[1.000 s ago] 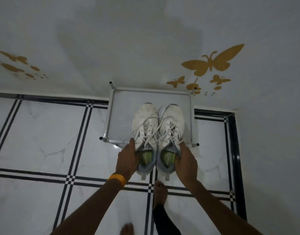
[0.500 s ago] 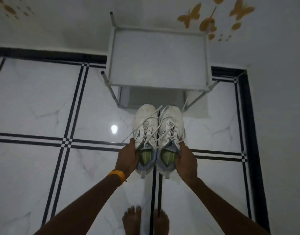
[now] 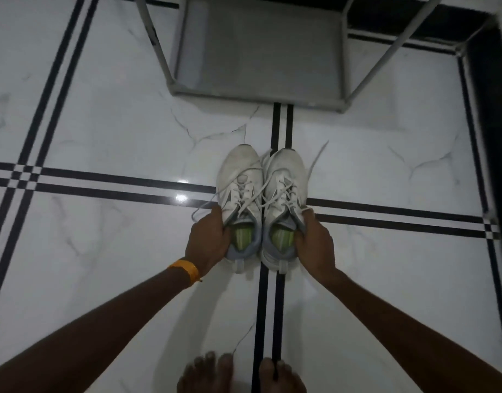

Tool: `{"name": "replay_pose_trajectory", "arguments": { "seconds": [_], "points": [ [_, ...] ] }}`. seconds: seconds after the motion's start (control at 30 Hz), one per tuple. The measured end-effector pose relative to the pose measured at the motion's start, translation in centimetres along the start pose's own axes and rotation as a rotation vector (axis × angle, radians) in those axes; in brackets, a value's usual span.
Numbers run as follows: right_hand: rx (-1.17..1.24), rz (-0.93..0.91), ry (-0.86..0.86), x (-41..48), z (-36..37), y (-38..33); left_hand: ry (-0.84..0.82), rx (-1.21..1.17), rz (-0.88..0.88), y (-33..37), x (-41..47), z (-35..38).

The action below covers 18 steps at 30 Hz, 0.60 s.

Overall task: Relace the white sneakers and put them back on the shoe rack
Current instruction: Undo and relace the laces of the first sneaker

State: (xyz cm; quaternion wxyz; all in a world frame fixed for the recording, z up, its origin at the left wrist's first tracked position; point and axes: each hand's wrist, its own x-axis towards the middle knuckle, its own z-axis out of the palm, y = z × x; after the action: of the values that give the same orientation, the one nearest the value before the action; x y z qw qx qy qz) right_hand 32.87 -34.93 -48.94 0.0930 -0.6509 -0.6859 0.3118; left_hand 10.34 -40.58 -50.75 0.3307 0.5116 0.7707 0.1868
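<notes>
Two white sneakers with green insoles are held side by side, toes pointing away from me. My left hand, with an orange wristband, grips the left sneaker at its heel collar. My right hand grips the right sneaker the same way. Loose white laces trail over both shoes and off to the sides. The grey metal shoe rack stands ahead at the top of the view; I see its lower shelf, and the shoes are well short of it, over the floor.
White marble floor tiles with black double stripes spread all around. A black skirting and wall corner run down the right. My bare feet are at the bottom edge.
The view has tipped down and closer: the wall with butterflies has left the frame and the rack has slid to the top. The sneakers, earlier over the top shelf, are now over the floor before the rack.
</notes>
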Motion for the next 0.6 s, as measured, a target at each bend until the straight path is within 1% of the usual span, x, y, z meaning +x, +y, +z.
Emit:
{"name": "replay_pose_trajectory", "arguments": {
  "seconds": [0.1, 0.13, 0.2, 0.27, 0.33, 0.37, 0.4, 0.47, 0.53, 0.6],
  "points": [
    [0.041, 0.026, 0.061, 0.2, 0.9, 0.5, 0.083, -0.023, 0.034, -0.4, 0.5, 0.2],
    [0.007, 0.035, 0.09, 0.2, 0.9, 0.4, 0.097, -0.015, 0.061, -0.5, 0.7, 0.0],
    [-0.116, 0.033, 0.202, 0.5, 0.4, -0.2, 0.097, 0.026, 0.141, -0.7, 0.9, -0.6],
    [-0.177, -0.099, 0.35, 0.5, -0.2, -1.2, 0.135, 0.067, 0.234, -1.3, 0.5, -1.7],
    [-0.172, -0.302, 0.426, 0.9, -0.7, -2.6, 0.218, 0.101, 0.311, -1.9, 0.5, -2.6],
    [-0.169, -0.394, 0.408, 1.2, -0.8, -3.4, 0.239, 0.11, 0.344, -2.1, 0.5, -2.9],
    [-0.159, -0.472, 0.343, 1.4, -0.9, -4.4, 0.235, 0.102, 0.375, -2.1, 0.7, -3.0],
    [-0.085, -0.564, 0.111, 2.0, -0.7, -5.9, 0.145, 0.032, 0.412, -2.0, 1.2, -3.1],
    [-0.106, -0.58, -0.07, 2.5, -0.2, -6.6, 0.054, -0.015, 0.449, -1.6, 1.6, -3.1],
    [-0.131, -0.546, -0.131, 2.9, 0.0, -6.7, 0.04, -0.026, 0.471, -1.1, 2.0, -3.2]
  ]
}}
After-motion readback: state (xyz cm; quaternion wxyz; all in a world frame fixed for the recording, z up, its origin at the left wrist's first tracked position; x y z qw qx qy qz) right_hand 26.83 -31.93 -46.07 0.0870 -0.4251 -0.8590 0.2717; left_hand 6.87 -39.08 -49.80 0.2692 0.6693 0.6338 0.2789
